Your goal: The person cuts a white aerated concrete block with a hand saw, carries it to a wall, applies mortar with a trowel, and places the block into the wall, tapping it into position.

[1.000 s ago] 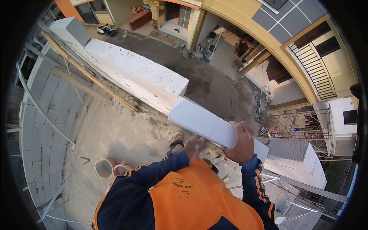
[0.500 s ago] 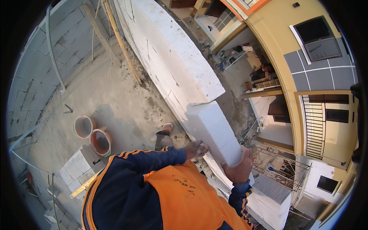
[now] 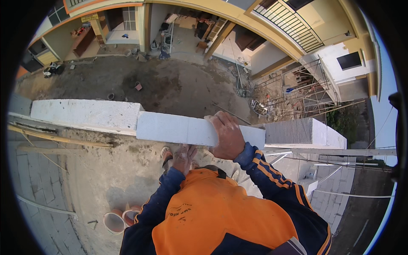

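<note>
A pale, lightweight concrete block (image 3: 170, 127) sits in the top row of the wall, in line with the long white block (image 3: 85, 114) at its left and a grey-topped block (image 3: 289, 132) at its right. My right hand (image 3: 226, 135) is clamped over its top towards the right end, fingers on the far side and thumb on the near side. Lower down, my left hand (image 3: 182, 159) has its fingers stretched up against the block's near lower edge; their tips are partly hidden there.
Two buckets (image 3: 114, 222) stand on the concrete floor at the lower left. Wooden poles (image 3: 63, 138) lean by the wall at the left. Beyond the wall are a yard with a small bucket (image 3: 138, 86), scaffolding (image 3: 297, 91) and a yellow building with a balcony (image 3: 293, 27).
My view has turned, so the wall now runs across it instead of slanting. My right hand still grips the block, and my left hand stays at its near side.
</note>
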### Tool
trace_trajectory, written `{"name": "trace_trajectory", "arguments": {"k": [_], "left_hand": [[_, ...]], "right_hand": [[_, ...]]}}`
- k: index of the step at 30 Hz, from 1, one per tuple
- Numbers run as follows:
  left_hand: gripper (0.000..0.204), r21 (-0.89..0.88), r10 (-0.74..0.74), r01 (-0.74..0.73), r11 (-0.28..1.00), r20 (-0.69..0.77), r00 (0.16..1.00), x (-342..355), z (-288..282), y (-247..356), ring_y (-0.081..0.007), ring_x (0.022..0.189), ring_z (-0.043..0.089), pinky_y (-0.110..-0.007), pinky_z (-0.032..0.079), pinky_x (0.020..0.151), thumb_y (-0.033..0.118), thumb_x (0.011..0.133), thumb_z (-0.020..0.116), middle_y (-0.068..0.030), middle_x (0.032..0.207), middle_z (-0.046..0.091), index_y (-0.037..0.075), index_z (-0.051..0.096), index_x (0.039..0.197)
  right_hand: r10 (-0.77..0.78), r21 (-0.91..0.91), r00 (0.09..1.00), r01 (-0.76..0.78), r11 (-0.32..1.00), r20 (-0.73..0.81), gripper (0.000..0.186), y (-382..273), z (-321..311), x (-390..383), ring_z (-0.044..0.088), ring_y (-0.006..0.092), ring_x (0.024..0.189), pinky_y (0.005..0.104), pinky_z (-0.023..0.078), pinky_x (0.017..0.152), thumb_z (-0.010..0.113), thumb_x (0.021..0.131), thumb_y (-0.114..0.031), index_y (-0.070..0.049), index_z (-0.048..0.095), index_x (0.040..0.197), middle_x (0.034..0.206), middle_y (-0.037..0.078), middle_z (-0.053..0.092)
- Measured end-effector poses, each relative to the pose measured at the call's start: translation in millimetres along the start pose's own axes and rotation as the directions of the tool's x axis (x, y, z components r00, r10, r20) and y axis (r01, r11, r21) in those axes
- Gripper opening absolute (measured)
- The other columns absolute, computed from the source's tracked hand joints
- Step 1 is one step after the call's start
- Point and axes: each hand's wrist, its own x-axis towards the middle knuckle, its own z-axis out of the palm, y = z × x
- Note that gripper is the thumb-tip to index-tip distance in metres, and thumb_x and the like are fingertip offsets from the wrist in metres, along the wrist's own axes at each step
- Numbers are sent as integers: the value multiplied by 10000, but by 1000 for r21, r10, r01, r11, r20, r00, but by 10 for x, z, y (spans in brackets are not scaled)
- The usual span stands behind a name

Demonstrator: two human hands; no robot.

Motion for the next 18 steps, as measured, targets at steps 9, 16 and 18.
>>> {"name": "trace_trajectory", "arguments": {"k": [9, 16, 18], "left_hand": [[604, -57, -75, 70, 996, -96, 993, 105, 25, 167, -280, 1416, 421, -438, 326, 1215, 398, 1055, 527, -125, 1572, 382, 66, 345, 1525], [682, -96, -174, 157, 983, -197, 965, 180, 189, 274, -247, 1414, 420, -414, 325, 1212, 469, 1037, 524, -122, 1555, 395, 51, 320, 1537], [699, -67, -159, 150, 986, -166, 973, 172, 205, 281, -247, 1425, 408, -413, 316, 1217, 473, 1037, 521, -124, 1564, 384, 41, 307, 1543]], "right_hand": [[-27, 8, 998, 27, 1000, -54, 777, 196, 139, 33, 544, 323, 1131, 467, 412, 900, 843, 444, -208, -50, 596, 1164, 1139, 143, 570], [-49, 22, 997, 50, 999, -52, 717, 318, 139, 120, 568, 315, 1111, 469, 437, 894, 854, 459, -220, -50, 625, 1117, 1134, 143, 576], [-62, 25, 996, 64, 998, -59, 724, 323, 133, 115, 568, 316, 1114, 471, 441, 897, 859, 467, -227, -52, 624, 1130, 1130, 140, 576]]}}
